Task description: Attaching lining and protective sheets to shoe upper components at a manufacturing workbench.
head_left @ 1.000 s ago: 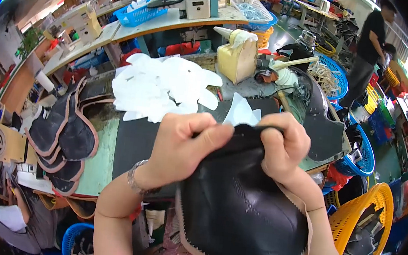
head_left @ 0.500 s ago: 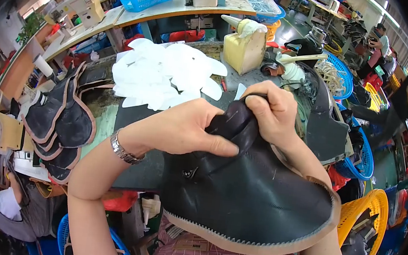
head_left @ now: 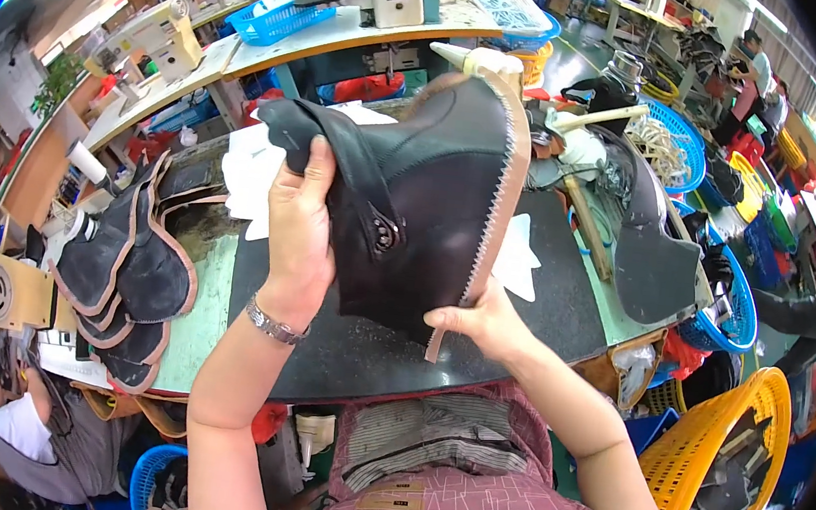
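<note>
I hold a black leather shoe upper [head_left: 430,192] with a tan zigzag-trimmed edge upright above a dark oval work mat [head_left: 523,308]. My left hand [head_left: 300,233] grips its left side, thumb over the strap that folds off to the upper left. My right hand [head_left: 476,318] pinches the lower end of the trimmed edge. A small metal ornament shows in the middle of the piece.
A stack of similar black uppers [head_left: 124,273] lies at the left. White cut pieces [head_left: 246,176] lie behind the mat, another black piece [head_left: 654,263] at the right. Blue baskets [head_left: 714,310], a yellow basket [head_left: 736,464] and workbenches with machines surround me. Another person [head_left: 7,421] sits lower left.
The upper was pressed low near my lap with both hands bunched at its top. Now it is lifted, unfolded and turned upright, my hands apart on its left side and lower edge.
</note>
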{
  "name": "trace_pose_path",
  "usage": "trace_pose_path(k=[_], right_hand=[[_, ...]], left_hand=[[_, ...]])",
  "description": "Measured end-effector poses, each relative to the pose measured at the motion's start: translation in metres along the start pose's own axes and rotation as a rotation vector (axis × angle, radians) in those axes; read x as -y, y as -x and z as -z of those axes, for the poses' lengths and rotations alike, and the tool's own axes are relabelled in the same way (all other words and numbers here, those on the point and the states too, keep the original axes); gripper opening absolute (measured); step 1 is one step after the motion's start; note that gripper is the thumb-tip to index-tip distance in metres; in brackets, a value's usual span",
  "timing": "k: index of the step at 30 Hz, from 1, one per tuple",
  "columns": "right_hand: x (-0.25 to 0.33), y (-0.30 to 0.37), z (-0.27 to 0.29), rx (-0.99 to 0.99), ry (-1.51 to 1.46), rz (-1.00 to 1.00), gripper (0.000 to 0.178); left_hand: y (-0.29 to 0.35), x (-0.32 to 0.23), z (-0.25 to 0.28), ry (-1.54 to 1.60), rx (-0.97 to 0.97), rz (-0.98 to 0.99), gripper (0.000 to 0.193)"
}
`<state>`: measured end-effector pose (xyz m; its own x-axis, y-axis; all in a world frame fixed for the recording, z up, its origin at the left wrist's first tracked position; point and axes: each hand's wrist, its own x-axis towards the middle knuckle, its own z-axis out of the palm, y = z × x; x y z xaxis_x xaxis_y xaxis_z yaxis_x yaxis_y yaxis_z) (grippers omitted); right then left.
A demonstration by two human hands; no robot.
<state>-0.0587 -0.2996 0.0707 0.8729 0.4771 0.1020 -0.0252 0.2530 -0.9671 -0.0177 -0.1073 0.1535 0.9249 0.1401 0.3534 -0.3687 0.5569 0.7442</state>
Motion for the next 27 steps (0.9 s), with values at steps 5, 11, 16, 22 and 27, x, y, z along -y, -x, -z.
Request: trace_pose_path(k=[5,11,16,22,27], right_hand=[[0.056,-0.009,0.019,0.092,1.239,0.387,0.042],[-0.005,0.004,0.033,0.19,2.039,0.872,0.029],[-0.02,0.039,0.031,0.439,1.915,0.447,0.028],[-0.012,0.031,0.063,0.598,1.665,0.275,0.061],[-0.013,0.014,0.041,0.833,1.74,0.005,0.058]], left_hand=[[-0.015,-0.001,0.05,-0.178,-0.086,-0.213,0.02],[0.082,-0.03,0.007,-1.121,0.395,-0.711,0.047],[0.079,0.072,0.036,-1.725,1.071,-0.051,0.088],[0.07,0.082,0.049,-1.63,1.348,0.141,0.085],[0.054,0.094,0.038,-1.468,1.363,0.175,0.046]])
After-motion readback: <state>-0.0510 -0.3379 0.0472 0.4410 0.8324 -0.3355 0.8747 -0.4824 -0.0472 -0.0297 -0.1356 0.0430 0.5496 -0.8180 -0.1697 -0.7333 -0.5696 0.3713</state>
